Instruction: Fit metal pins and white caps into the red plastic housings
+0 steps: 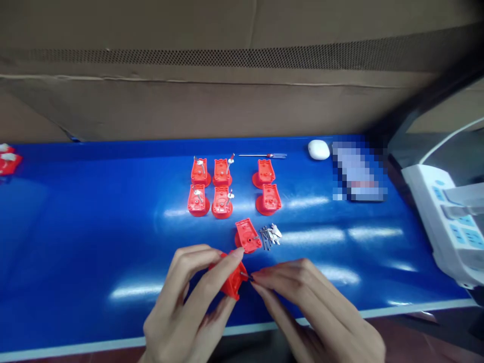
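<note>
My left hand (185, 302) grips a red plastic moulded part (231, 278), tilted, with its fingers wrapped around it. My right hand (310, 307) pinches a small dark-tipped metal pin (246, 276) between finger and thumb, its tip at the red part. Just beyond my hands, a similar red part (247, 235) lies on the blue tabletop (113, 227), next to a small pile of metal pins (270, 236). Further back stand several more red parts (221, 171) in two rows, some with metal pins sticking up.
A thin screwdriver (262, 156) and a white oval object (318, 149) lie at the back. To the right are a pixelated, unreadable item (357, 171) and a white machine with blue buttons (449, 222). Red pieces (5, 162) sit at the far left. Cardboard (189, 101) stands behind the table.
</note>
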Demonstrator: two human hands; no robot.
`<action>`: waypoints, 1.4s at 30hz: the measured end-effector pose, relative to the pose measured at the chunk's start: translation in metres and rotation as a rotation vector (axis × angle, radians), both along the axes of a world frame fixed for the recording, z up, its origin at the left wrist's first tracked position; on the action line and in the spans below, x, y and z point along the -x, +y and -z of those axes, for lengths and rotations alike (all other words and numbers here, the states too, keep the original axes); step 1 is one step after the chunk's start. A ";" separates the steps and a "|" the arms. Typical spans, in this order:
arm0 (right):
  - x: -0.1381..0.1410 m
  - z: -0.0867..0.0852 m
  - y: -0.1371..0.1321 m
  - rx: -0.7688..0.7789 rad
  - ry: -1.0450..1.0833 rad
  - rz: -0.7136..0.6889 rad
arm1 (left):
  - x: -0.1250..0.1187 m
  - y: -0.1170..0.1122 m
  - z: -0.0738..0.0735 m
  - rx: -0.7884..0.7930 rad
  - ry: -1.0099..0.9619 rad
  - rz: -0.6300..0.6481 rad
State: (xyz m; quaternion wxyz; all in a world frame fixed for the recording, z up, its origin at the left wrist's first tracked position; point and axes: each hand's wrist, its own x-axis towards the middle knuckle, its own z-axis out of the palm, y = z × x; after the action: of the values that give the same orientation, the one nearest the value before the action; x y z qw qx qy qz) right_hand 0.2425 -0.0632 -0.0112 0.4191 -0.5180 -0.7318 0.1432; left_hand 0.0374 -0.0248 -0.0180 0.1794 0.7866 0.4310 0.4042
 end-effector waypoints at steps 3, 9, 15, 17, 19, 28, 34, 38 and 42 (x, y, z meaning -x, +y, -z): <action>0.001 -0.001 0.002 0.020 -0.021 0.004 | 0.001 0.000 -0.001 0.009 0.009 0.007; 0.001 0.004 0.000 0.050 -0.079 0.020 | 0.003 -0.004 -0.001 -0.010 0.043 0.027; 0.001 0.006 -0.001 0.050 -0.115 0.017 | 0.003 -0.005 0.002 -0.012 0.023 0.067; 0.002 0.005 0.000 0.057 -0.128 0.016 | 0.003 -0.005 0.001 0.000 0.016 0.072; 0.002 0.005 0.001 0.051 -0.145 0.014 | 0.003 -0.006 0.000 0.004 0.025 0.080; 0.001 0.004 0.007 0.026 -0.145 0.007 | 0.002 -0.008 -0.001 0.009 0.011 0.089; 0.001 0.001 0.009 0.007 -0.155 0.007 | 0.003 -0.006 0.000 0.027 0.005 0.110; -0.006 -0.004 0.009 0.034 -0.121 0.018 | 0.006 -0.002 0.003 0.130 0.030 -0.012; -0.019 -0.007 0.018 0.018 -0.099 0.081 | 0.010 0.007 0.012 0.346 -0.025 -0.155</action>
State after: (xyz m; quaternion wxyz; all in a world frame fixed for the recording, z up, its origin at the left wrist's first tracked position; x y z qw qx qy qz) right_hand 0.2618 -0.0455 -0.0044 0.3831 -0.5572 -0.7289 0.1071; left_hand 0.0275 -0.0180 -0.0303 0.2858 0.7033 0.5510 0.3465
